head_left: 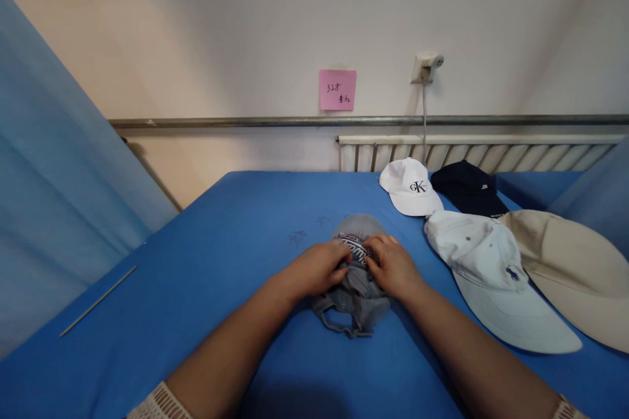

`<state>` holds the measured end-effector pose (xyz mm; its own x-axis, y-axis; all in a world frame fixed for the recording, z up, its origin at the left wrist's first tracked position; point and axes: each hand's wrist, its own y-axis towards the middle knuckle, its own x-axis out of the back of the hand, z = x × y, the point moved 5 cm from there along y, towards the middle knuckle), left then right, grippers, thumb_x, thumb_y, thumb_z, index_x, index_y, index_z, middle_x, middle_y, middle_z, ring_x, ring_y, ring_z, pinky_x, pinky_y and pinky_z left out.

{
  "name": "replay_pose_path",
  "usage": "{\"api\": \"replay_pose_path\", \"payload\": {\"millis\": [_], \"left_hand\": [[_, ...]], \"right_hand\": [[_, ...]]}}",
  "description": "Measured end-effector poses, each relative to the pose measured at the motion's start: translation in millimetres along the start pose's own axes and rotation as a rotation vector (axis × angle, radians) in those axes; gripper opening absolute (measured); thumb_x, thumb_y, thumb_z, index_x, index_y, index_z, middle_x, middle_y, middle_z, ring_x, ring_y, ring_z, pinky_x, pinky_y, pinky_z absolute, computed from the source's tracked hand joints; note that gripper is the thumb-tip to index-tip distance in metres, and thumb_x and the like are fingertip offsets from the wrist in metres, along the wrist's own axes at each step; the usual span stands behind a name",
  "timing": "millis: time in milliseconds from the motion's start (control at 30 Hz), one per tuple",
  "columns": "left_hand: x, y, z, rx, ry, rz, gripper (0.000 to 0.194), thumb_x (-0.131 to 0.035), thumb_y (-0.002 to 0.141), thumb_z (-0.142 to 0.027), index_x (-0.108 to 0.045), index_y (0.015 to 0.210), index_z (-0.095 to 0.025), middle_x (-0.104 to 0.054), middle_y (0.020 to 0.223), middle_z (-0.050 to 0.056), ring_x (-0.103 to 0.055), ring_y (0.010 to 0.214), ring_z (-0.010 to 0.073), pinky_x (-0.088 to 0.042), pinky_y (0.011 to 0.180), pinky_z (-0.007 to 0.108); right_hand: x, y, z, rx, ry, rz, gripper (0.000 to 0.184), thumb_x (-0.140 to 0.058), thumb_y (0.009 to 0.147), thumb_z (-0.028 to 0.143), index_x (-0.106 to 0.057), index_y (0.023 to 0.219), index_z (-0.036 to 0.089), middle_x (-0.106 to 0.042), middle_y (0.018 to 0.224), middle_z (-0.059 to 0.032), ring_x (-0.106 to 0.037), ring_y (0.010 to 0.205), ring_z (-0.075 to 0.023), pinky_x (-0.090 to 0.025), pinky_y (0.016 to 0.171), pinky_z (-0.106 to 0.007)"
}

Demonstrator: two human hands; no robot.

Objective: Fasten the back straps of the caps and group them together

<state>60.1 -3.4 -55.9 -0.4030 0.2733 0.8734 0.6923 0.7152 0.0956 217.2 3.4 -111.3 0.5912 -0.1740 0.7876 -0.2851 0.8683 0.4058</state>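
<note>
A grey baseball cap [351,294] with lettering on its front lies on the blue-covered table, brim pointing away from me and back strap toward me. My left hand [324,265] grips the cap's left side with bent fingers near the lettering. On the opposite side, my right hand [392,264] holds the cap, thumb and fingers resting on the front panel. Both hands partly cover the lettering, and some fingertips are hidden.
To the right lie a white cap [405,186], a navy cap [462,184], a pale cap [484,255] and a beige hat [574,262]. A thin stick [98,301] rests at the left. Blue curtains [63,196] hang beside the table [221,222].
</note>
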Motion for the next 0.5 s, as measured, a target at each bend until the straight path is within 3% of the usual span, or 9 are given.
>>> {"api": "replay_pose_path", "payload": {"millis": [167, 300, 367, 500], "left_hand": [[30.0, -5.2, -13.3, -0.074, -0.053, -0.200, 0.016, -0.048, 0.084, -0.014, -0.060, 0.093, -0.021, -0.061, 0.095, 0.005, -0.056, 0.088, 0.0187, -0.043, 0.080, 0.030], [44.3, -11.5, -12.9, -0.102, -0.077, -0.312, 0.016, -0.048, 0.082, -0.014, -0.058, 0.093, -0.020, -0.060, 0.095, 0.005, -0.055, 0.088, 0.0185, -0.044, 0.081, 0.031], [46.5, -12.8, -8.5, -0.094, -0.106, -0.340, 0.015, -0.049, 0.080, -0.013, -0.057, 0.091, -0.019, -0.059, 0.091, 0.004, -0.055, 0.084, 0.0175, -0.044, 0.078, 0.030], [42.4, -11.5, -3.2, -0.092, -0.139, -0.303, 0.017, -0.049, 0.076, -0.011, -0.058, 0.089, -0.018, -0.059, 0.088, 0.003, -0.054, 0.080, 0.0165, -0.043, 0.075, 0.028]], "right_hand": [[13.3, 0.4, -8.0, -0.056, 0.049, -0.146, 0.017, -0.050, 0.090, 0.025, -0.064, 0.099, 0.022, -0.067, 0.093, -0.0076, -0.060, 0.089, -0.0242, -0.046, 0.083, -0.039], [24.6, -2.6, -7.5, -0.033, 0.167, -0.331, 0.024, -0.049, 0.089, 0.022, -0.061, 0.110, 0.021, -0.065, 0.107, -0.0098, -0.060, 0.101, -0.0245, -0.046, 0.091, -0.040], [24.2, -3.2, -3.6, 0.031, 0.205, -0.320, 0.032, -0.053, 0.086, 0.022, -0.059, 0.118, 0.022, -0.062, 0.118, -0.0103, -0.056, 0.113, -0.0255, -0.042, 0.099, -0.044], [10.0, -1.5, 1.9, 0.136, 0.267, -0.131, 0.045, -0.058, 0.083, 0.022, -0.055, 0.128, 0.025, -0.054, 0.135, -0.0088, -0.049, 0.125, -0.0266, -0.038, 0.105, -0.048]]}}
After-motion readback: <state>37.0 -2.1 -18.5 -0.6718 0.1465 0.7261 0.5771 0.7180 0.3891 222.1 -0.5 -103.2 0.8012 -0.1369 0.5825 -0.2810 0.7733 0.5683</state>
